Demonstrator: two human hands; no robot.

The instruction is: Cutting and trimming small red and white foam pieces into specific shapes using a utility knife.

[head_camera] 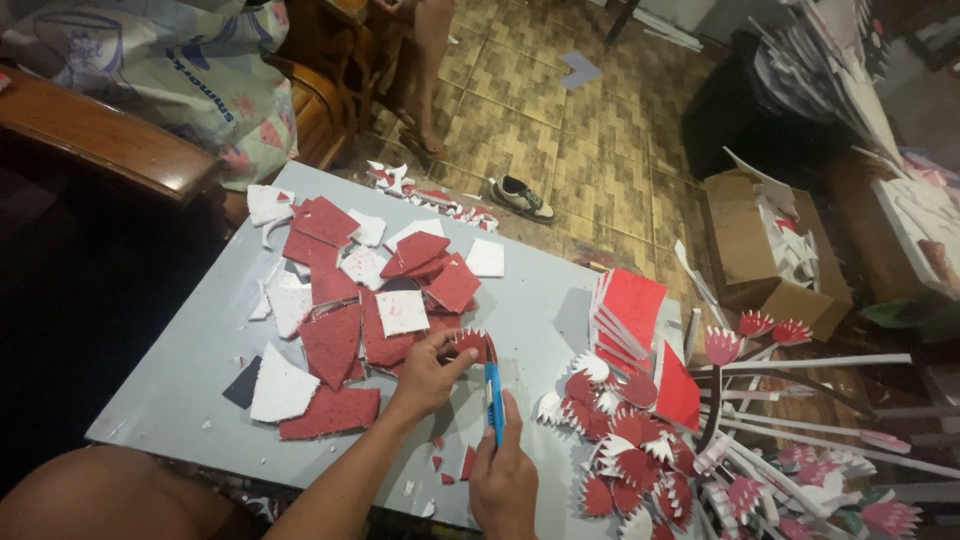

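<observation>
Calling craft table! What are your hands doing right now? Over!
Left hand pinches small red jagged-edged foam cutout. Right hand grips blue utility knife. Red and white foam scraps lie beside them.

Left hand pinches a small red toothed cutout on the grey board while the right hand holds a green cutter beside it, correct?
Not quite: the cutter is blue, not green, as the head view shows. The left hand does pinch the red toothed cutout on the grey board, and the right hand holds the cutter.

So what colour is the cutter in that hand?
Blue: the cutter in the right hand, seen in the head view.
</observation>
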